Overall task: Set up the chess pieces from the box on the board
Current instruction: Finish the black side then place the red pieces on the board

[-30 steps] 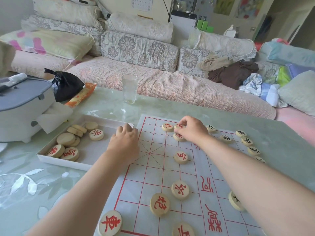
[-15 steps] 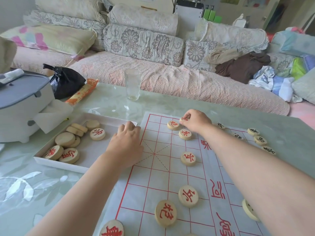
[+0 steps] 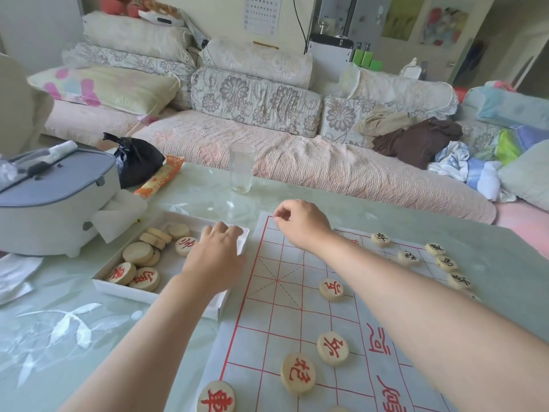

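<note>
Round wooden pieces (image 3: 332, 348), thin paper board (image 3: 285, 316)

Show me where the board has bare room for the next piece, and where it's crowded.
Bare: the crossed-diagonal squares on the board, between the left hand and the far red soldier; also the left-edge column down to the red chariot. Crowded: the far right edge, where black pieces cluster, and the corner under the right hand.
</note>
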Motion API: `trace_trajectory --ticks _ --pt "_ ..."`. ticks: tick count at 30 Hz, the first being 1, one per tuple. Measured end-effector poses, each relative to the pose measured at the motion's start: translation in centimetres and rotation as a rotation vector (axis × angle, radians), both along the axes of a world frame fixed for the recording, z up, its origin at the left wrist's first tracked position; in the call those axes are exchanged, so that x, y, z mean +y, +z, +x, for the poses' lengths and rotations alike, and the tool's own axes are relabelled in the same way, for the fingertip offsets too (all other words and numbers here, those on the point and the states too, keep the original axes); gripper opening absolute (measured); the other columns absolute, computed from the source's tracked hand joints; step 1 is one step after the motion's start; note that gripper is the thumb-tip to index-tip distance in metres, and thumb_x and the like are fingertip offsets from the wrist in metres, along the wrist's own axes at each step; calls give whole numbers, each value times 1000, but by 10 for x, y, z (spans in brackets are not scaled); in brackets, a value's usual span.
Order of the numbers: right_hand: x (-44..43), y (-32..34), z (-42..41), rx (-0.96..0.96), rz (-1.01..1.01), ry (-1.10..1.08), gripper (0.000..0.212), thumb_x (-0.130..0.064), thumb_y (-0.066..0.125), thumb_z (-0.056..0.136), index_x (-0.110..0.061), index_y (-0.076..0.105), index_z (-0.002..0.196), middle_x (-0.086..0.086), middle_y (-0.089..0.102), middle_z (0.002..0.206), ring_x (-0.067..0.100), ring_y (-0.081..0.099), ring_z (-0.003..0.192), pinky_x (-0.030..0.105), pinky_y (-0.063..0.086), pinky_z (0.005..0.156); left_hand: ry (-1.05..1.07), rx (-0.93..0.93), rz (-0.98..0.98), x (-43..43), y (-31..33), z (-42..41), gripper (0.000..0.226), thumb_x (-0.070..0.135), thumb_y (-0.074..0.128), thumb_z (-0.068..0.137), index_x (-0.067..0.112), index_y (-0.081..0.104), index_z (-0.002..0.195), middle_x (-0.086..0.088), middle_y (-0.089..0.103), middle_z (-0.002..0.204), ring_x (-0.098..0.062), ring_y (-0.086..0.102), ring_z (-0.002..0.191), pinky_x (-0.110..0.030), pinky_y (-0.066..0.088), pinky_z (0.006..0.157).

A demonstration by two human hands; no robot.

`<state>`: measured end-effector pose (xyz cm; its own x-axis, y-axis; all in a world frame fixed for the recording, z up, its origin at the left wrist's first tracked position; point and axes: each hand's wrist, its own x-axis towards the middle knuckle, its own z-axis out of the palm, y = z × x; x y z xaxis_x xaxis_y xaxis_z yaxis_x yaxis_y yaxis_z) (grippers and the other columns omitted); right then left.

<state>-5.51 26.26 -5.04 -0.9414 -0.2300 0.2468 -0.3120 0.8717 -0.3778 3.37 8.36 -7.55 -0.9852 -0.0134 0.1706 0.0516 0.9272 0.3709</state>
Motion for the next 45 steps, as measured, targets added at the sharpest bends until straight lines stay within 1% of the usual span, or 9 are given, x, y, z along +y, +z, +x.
trace_trajectory --ticks 7,12,18,24,32,37,39,41,45 --pt "-86 -6 28 -73 49 236 12 -32 61 88 -32 68 99 -11 67 102 14 61 98 26 43 77 161 -14 -72 -56 5 16 41 22 47 92 25 48 133 -4 46 127 -25 38 122 -37 42 93" --pt "-126 -20 34 -147 186 305 26 -38 62 89 -32 63 115 -1 57 129 20 54 120 32 44 95 276 -43 -73 -105 8 34 36 16 50 87 31 58 119 -3 50 117 -26 42 115 -34 43 86" --pt "-152 -35 38 -119 193 288 22 -48 58 91 -31 60 103 -1 61 120 23 59 113 32 47 89 378 -99 -22 -140 10 54 36 12 58 84 29 64 115 -3 61 112 -25 57 103 -34 52 82" --pt "-162 -38 44 -65 201 265 17 -42 54 95 -26 58 100 0 60 115 24 57 110 31 40 83 320 -117 -91 -150 14 59 41 0 48 84 31 68 103 0 60 98 -24 58 90 -35 55 77" --pt "-139 -29 56 -79 111 264 28 -48 58 89 -30 57 111 -4 62 118 20 58 108 27 38 79 215 -243 -74 -149 9 54 18 32 53 91 31 60 108 3 59 102 -21 56 93 -37 53 85" --pt "-94 -10 50 2 -32 161 36 -45 66 85 -28 56 116 -6 62 116 18 60 103 29 44 82 196 -282 -170 -141 10 52 24 36 56 89 23 62 108 1 59 99 -21 54 93 -32 50 78" --pt "-68 -5 47 11 -15 101 35 -43 67 84 -29 57 115 -7 61 115 17 60 103 29 46 83 174 -280 -173 -134 12 52 11 38 57 88 28 59 94 3 55 95 -21 50 92 -30 44 75" --pt "-45 -4 45 9 7 33 34 -44 65 85 -29 57 114 -7 61 116 17 59 105 29 46 84 152 -271 -133 -126 15 53 16 38 62 85 34 49 77 4 52 92 -22 48 92 -30 42 74" --pt "-14 -9 49 -33 58 -63 32 -48 65 86 -29 58 110 -8 61 115 16 59 105 28 44 83 127 -172 14 -108 21 51 15 37 65 84 28 53 85 5 55 91 -21 52 87 -30 43 71"
